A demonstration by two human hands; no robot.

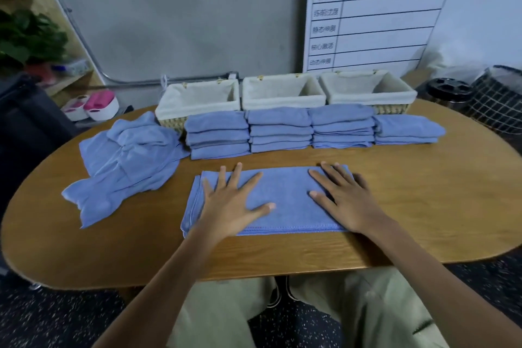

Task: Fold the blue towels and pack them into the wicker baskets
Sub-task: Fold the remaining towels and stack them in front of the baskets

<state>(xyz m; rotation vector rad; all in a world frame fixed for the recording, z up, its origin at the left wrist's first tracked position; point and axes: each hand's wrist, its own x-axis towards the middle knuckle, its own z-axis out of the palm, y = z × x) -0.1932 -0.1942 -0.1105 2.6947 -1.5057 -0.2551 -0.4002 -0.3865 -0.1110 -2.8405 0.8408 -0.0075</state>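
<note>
A half-folded blue towel (282, 198) lies flat on the wooden table (423, 206) in front of me. My left hand (234, 203) presses on its left part with fingers spread. My right hand (344, 200) lies flat on its right end, fingers straight. Behind it stand several stacks of folded blue towels (279, 133). A loose heap of unfolded blue towels (127, 161) lies at the left. Three lined wicker baskets (282, 93) stand in a row at the table's far edge, with nothing visible inside them.
A white schedule board (395, 17) leans against the wall behind the baskets. A black bin and a mesh basket (497, 99) stand off the table's right end. Shelving with a plant (28, 37) is at the left. My knees show below the table's near edge.
</note>
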